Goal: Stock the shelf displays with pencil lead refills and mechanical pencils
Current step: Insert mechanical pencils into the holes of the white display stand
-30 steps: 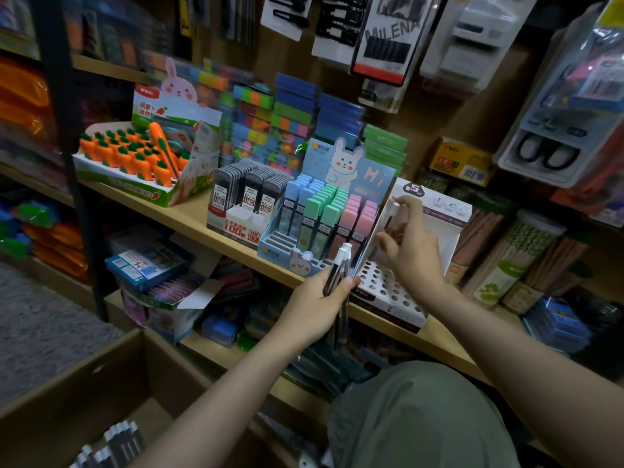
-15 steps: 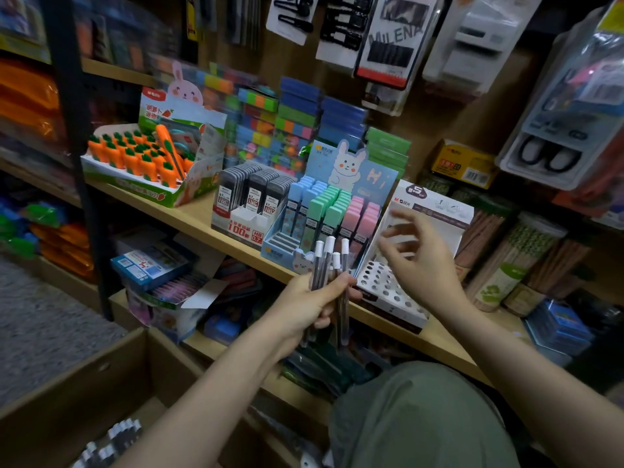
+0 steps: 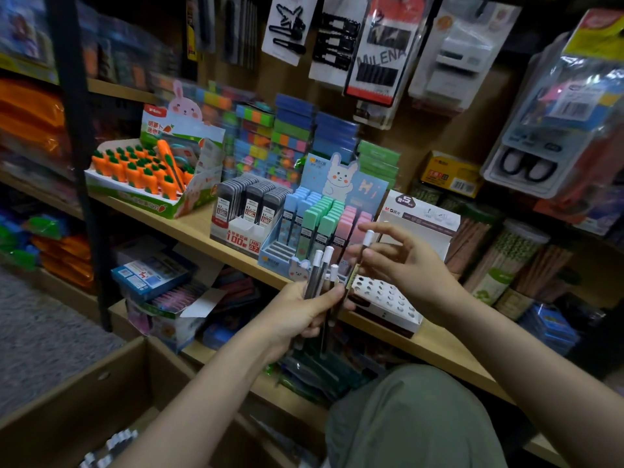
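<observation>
Left hand (image 3: pixel 297 309), fingers curled round a bunch of pencils (image 3: pixel 319 278), white caps up, just in front of the shelf (image 3: pixel 189 228) edge. Right hand (image 3: pixel 405 265) pinches one pencil (image 3: pixel 365 246) above the holed tray (image 3: pixel 385 295). Lead boxes (image 3: pixel 250 204) stand left of the tray.

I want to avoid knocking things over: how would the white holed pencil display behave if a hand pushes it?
The display looks like thin cardboard with its holes empty, so it is probably light and would slide on the smooth wooden shelf. Its tall back panel may make it tip backward if pushed high.
</observation>
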A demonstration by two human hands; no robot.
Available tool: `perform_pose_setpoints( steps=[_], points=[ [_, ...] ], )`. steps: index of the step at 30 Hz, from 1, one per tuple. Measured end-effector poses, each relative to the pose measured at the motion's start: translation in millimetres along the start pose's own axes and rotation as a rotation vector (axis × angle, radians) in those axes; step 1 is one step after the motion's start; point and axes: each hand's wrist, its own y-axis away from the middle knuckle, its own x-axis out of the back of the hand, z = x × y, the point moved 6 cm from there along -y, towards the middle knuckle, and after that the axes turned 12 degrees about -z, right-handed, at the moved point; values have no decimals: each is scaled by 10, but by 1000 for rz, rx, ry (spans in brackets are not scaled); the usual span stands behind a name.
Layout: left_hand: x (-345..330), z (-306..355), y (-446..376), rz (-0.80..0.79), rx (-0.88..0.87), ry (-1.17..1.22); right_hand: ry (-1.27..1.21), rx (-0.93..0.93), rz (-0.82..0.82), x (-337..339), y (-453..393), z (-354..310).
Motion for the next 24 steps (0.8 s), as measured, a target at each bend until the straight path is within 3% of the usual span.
perform_pose_setpoints(
  steps=[6,13,24],
  points=[
    [-23,46,-21,49,-40,3,195,47,119,107,13,-72],
    [97,51,-22,178,-46,-127,748,232,467,581,-51,-347],
    [100,3,-65,131,-33,-31,749,220,476,609,-195,56]
  ],
)
